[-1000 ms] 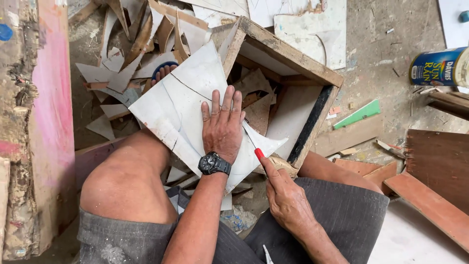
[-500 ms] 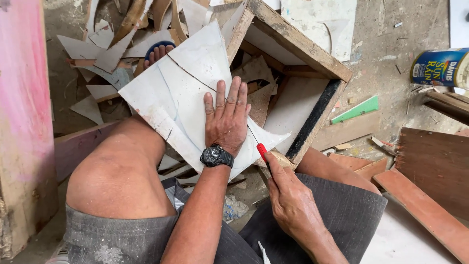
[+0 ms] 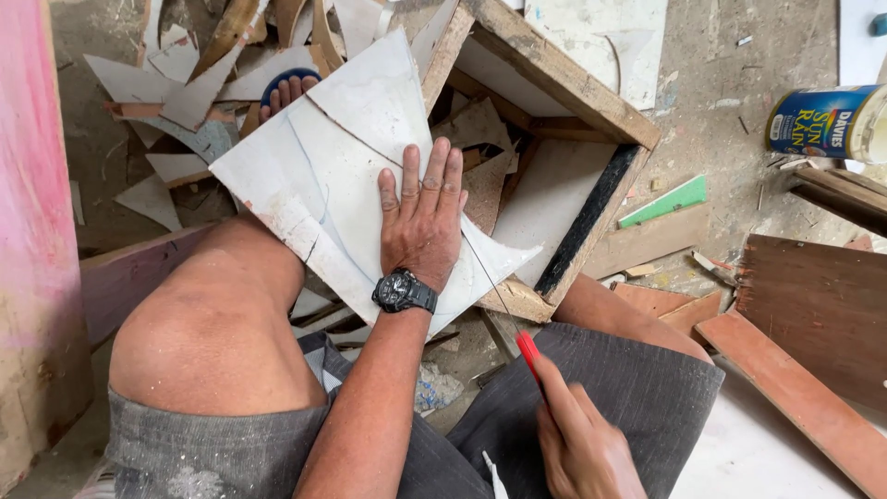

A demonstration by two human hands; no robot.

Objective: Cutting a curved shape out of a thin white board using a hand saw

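My left hand (image 3: 423, 214) lies flat, fingers spread, on a white sheet panel (image 3: 319, 180) that rests across my left knee and a wooden frame (image 3: 554, 69). A black watch sits on that wrist. My right hand (image 3: 580, 444) grips the red handle of a thin-bladed saw (image 3: 504, 305). Its narrow blade runs up to the panel's right edge, just beside my left hand. A curved pencil line and a cut line show on the panel.
White offcuts and wood scraps (image 3: 176, 74) litter the floor at upper left, near my foot in a blue sandal (image 3: 288, 90). A paint can (image 3: 827, 120) lies at right. Reddish boards (image 3: 813, 305) and a green strip (image 3: 665, 201) lie beside the frame. A pink board (image 3: 37, 212) stands at left.
My right hand has pulled back toward me with the saw, so more of the blade shows. My left hand stays pressed on the panel. The camera view has shifted slightly.
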